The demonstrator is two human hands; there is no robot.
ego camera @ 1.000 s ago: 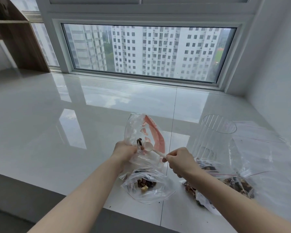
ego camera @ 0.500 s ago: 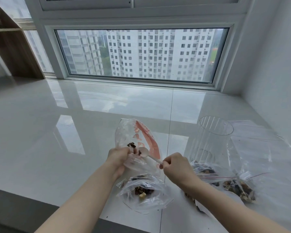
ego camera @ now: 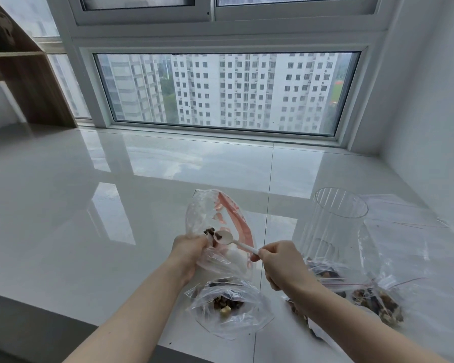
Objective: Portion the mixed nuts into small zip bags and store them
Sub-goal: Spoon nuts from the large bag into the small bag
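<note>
My left hand [ego camera: 188, 254] grips a clear zip bag with a red strip [ego camera: 215, 218], held upright above the counter, with a few dark nuts at its mouth. My right hand [ego camera: 278, 265] pinches the handle of a small white spoon [ego camera: 228, 238], whose bowl sits at the bag's opening beside those nuts. Below my hands lies a small zip bag with mixed nuts [ego camera: 228, 305] on the counter. More filled zip bags [ego camera: 378, 302] lie to the right, partly hidden by my right forearm.
A tall clear ribbed plastic container [ego camera: 336, 221] stands at right on flat clear bags [ego camera: 409, 231]. The glossy white counter [ego camera: 89, 218] runs to a window at the back; its front edge is near me. A wooden shelf [ego camera: 24, 74] stands far left, a wall at right.
The view has shifted, so the scene sits a little differently in frame. Both hands keep their hold on the bag and the spoon. The spoon's bowl stays at the bag's mouth.
</note>
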